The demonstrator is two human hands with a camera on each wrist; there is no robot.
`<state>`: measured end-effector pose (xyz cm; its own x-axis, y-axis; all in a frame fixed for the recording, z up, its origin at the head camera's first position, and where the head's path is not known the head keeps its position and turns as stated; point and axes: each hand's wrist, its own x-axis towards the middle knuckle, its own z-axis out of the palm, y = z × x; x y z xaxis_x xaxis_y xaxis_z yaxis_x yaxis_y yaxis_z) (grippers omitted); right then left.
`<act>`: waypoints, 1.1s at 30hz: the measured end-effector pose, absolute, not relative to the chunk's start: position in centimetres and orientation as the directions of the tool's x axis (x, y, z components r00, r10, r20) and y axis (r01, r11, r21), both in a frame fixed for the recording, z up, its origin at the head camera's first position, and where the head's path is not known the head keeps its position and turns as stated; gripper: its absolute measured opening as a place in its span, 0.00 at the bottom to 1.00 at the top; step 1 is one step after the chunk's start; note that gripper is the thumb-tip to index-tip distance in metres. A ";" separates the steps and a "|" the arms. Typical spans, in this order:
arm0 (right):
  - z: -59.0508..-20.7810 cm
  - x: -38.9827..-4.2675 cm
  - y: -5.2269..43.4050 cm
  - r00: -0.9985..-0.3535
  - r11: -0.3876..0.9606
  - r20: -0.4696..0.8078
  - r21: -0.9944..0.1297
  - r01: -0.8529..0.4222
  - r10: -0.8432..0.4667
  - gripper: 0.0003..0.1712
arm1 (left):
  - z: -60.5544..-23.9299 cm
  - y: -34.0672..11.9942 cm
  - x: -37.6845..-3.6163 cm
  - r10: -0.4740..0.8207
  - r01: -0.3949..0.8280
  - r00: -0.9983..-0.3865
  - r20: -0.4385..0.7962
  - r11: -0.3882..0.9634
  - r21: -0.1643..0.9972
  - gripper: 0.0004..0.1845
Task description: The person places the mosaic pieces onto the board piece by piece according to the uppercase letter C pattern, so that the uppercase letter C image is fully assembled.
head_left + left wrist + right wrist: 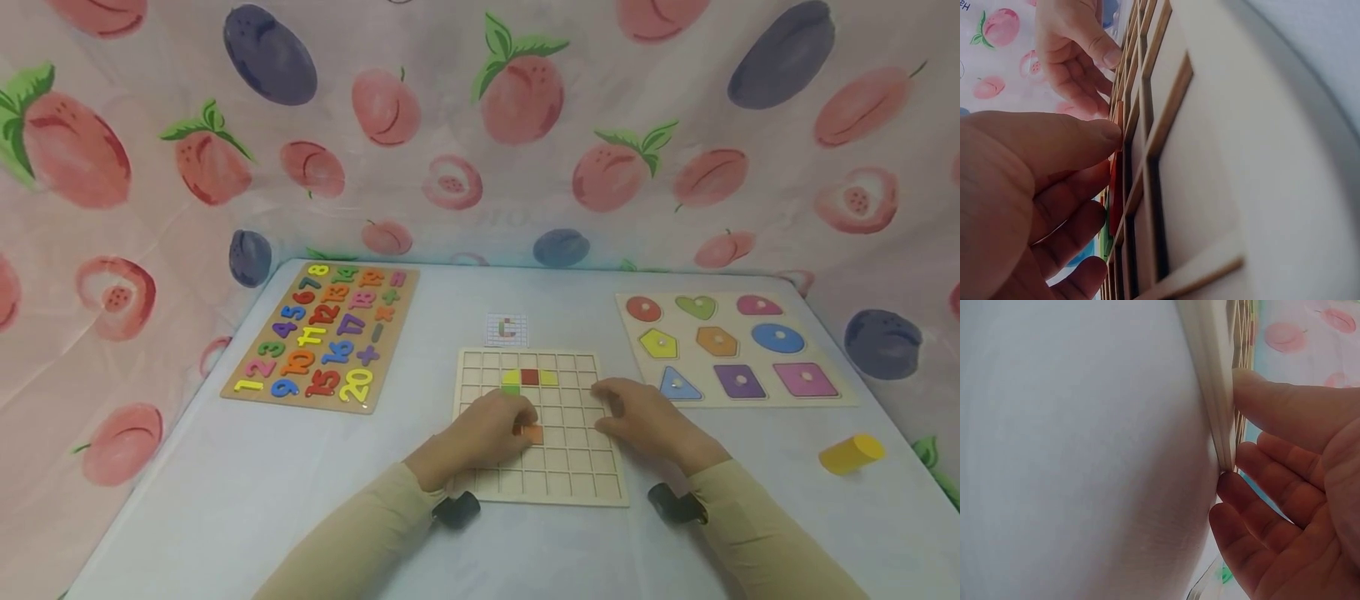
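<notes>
A square wooden grid board (557, 492) lies between both hands. My left hand (483, 429) is over it, thumb and index finger pinching at an orange tile (533, 435) low in the grid. In the left wrist view a red piece (1116, 197) shows beside the index finger, partly hidden by it. Farther up the grid sit a red tile (529, 377), a yellow one (549, 378) and a green one (512, 389), which the left hand partly overlaps. My right hand (648, 417) rests at the board's right edge, its thumb and index finger apart and relaxed.
Behind the board lies a small pattern card (507, 330). A number puzzle (390, 333) is at the left, a shape puzzle (705, 396) at the right. On the right, a yellow cylinder (851, 454) lies on the table. Fruit-print cloth (450, 108) hangs behind.
</notes>
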<state>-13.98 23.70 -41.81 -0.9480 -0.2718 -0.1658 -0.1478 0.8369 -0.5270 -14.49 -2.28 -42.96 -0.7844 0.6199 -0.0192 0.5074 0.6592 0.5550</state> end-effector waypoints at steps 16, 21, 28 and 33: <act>-41.8 -14.1 23.8 -0.946 0.836 -0.164 -0.527 -0.154 -0.278 0.31 | -43.0 -2.0 -14.6 0.599 0.476 -0.799 -0.046 0.677 0.561 0.13; -41.9 -14.1 23.7 -0.947 0.836 -0.164 -0.526 -0.155 -0.278 0.31 | -42.7 -2.3 -14.4 0.592 0.458 -0.804 -0.062 0.681 0.571 0.16; -41.9 -14.1 23.8 -0.948 0.839 -0.162 -0.522 -0.153 -0.274 0.32 | -42.3 -3.1 -14.6 0.584 0.459 -0.809 -0.061 0.694 0.555 0.16; -42.0 -14.1 23.7 -0.948 0.839 -0.170 -0.525 -0.143 -0.268 0.32 | -42.0 -4.1 -14.8 0.588 0.474 -0.807 -0.057 0.702 0.532 0.16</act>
